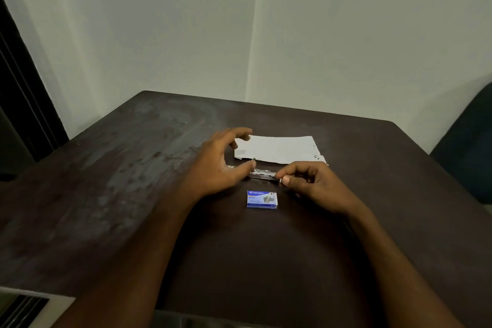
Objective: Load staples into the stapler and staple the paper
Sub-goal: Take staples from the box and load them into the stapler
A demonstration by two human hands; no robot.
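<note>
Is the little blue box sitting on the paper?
No, the blue box lies on the dark table, apart from the white paper.

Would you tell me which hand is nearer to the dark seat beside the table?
Right. The right hand is mid-table on the side toward the seat; the left hand lies farther off, across the stapler.

2 bare forearms [149, 247], bare left grip [221, 165], bare right grip [311, 184], nails apparently short
</note>
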